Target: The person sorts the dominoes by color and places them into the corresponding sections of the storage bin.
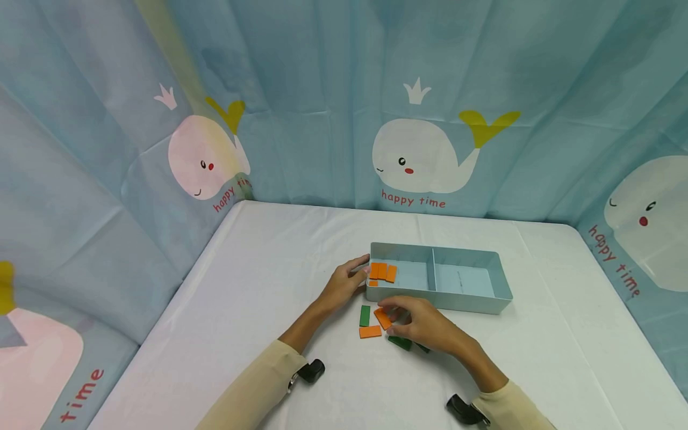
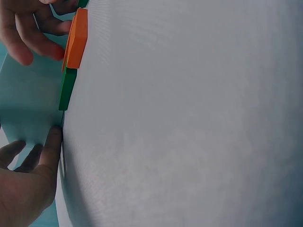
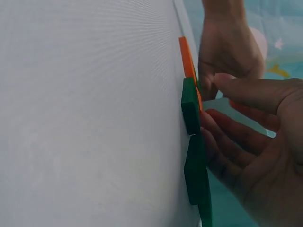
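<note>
At the left end of a blue-grey two-compartment box (image 1: 467, 303), my left hand (image 1: 342, 288) rests its fingers against the end wall. My right hand (image 1: 427, 322) hovers just in front of the box, thumb and fingers apart around a tilted orange block (image 1: 383, 318). No firm grip on that block shows. A second orange block (image 1: 369, 332) and a green block (image 1: 365, 316) lie to its left on the table. More green blocks (image 3: 191, 106) lie near the right hand, partly hidden under it in the head view.
Several orange blocks (image 1: 382, 271) sit at the left end of the box's left compartment. A divider (image 1: 432, 270) separates it from the right compartment. White cloth (image 1: 258, 269) covers the table, and a blue whale-print curtain (image 1: 317, 155) hangs behind and at the sides.
</note>
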`<state>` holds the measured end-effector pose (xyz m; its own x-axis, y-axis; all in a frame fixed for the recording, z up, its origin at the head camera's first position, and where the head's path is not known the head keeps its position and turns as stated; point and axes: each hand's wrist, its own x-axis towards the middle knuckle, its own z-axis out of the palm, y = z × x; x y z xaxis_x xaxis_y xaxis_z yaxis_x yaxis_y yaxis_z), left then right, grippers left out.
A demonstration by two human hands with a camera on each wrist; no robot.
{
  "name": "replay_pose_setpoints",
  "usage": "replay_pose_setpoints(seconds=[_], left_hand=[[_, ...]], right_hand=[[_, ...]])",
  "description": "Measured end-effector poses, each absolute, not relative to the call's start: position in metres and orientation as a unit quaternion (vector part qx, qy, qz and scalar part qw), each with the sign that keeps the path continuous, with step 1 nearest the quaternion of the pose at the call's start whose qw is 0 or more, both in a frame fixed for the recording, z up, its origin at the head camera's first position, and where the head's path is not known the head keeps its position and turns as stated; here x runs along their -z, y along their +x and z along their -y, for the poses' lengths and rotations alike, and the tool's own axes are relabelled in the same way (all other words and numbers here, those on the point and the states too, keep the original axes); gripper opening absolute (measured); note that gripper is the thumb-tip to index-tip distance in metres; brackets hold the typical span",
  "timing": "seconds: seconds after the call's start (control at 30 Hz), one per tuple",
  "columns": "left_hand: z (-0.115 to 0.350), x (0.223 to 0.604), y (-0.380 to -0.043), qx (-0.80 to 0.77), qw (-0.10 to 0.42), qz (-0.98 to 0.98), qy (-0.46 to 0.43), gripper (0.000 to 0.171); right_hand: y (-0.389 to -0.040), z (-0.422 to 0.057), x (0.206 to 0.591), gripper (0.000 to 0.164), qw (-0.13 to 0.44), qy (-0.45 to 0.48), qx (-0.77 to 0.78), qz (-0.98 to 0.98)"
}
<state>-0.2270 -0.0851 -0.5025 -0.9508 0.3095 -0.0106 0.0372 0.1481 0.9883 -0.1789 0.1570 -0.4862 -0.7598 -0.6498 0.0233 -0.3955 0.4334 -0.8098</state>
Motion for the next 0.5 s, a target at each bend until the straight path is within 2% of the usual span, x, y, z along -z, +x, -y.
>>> replay_pose_setpoints(seconds=[0.27, 0.5], left_hand=[[0.0851, 0.5031, -0.2273, -0.641, 0.098, -0.751, 0.122, 0.054], [0.0856, 0.5035, -0.2268, -0.638, 0.095, -0.754, 0.127, 0.055]], right_hand=[[-0.1802, -0.1518, 0.4906, 0.049, 0.152, -0.308, 0.443, -0.828], [-0.1793, -0.1466, 0.4906, 0.052, 0.133, -0.32, 0.427, -0.835]])
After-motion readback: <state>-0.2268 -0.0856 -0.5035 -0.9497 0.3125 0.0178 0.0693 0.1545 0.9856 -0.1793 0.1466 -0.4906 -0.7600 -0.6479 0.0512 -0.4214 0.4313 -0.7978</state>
